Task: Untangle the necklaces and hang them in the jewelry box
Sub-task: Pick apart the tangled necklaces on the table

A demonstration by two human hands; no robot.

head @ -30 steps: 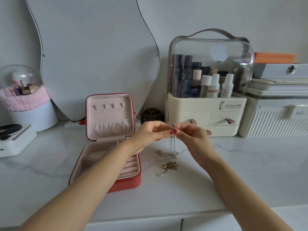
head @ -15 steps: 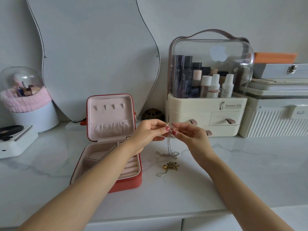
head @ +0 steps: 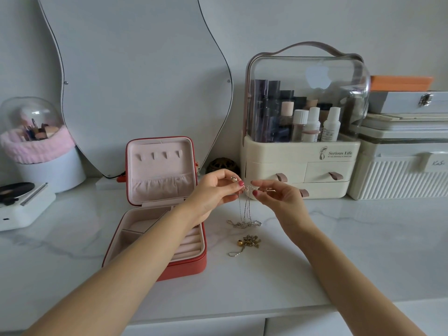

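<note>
Both hands were raised above the marble counter (head: 363, 238), close together but not touching. L hand (head: 213, 190) pinched the top of a silver necklace (head: 244, 215) btwn thumb and forefinger; a small ring-shaped bit showed at its fingertips. R hand (head: 278, 197) pinched the same chain just beside it, thumb and forefinger curled in, other fingers loosely bent. Chain strands hung down from the pinch pts and the lower part lay bunched on the counter under the hands. Couldn't tell if strands were knotted up top, too fine.

Nearer the camera, a second tangle (head: 246, 243) lay on the counter: gold-tone links w/ a round gold bead, plus a thin silver bit trailing toward the camera. Apart from the silver necklace, not touching it.

Red jewelry box (head: 184, 270) sat open left of both chains, lid upright, pink lining, four hooks (head: 160, 155) in a row w/ nothing on them, gathered pocket below. L forearm crossed over its tray.

Behind: wavy-edged mirror (head: 135, 81), cream cosmetics organizer (head: 300, 163) w/ clear dome and bottles inside, white ribbed case (head: 397, 175) at right, domed brush holder (head: 36, 146) w/ pink band at left.
</note>
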